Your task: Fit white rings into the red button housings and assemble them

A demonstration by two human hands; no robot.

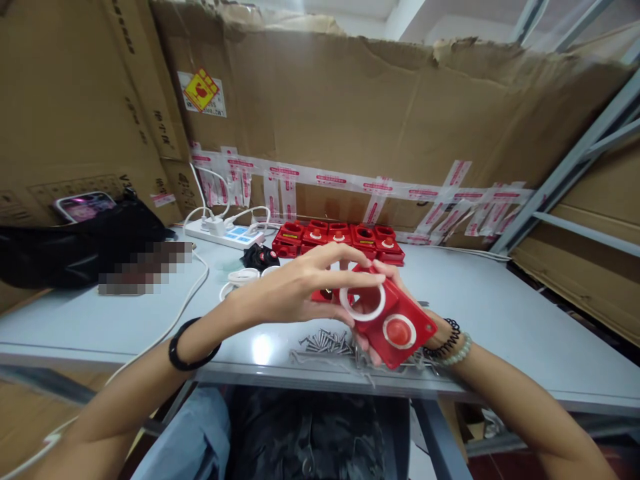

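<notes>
A red rectangular housing (413,317) with a round red dome in a white ring hangs tilted over the table's front part. My right hand (393,277) grips it from behind, and most of those fingers are hidden by it. My left hand (325,280) pinches a white ring (384,303) at the housing's large round opening; whether the ring is seated in it I cannot tell. Below the hands lies a pile of screws (326,342) on clear plastic. Another red part (320,295) shows partly behind my left hand.
Several red housings (350,235) stand in a row at the back. White rings (244,275) lie left of my forearm, near a small black bag (259,257). A power strip (225,232) with cables, a black bag (75,247) and a phone (85,205) are at left.
</notes>
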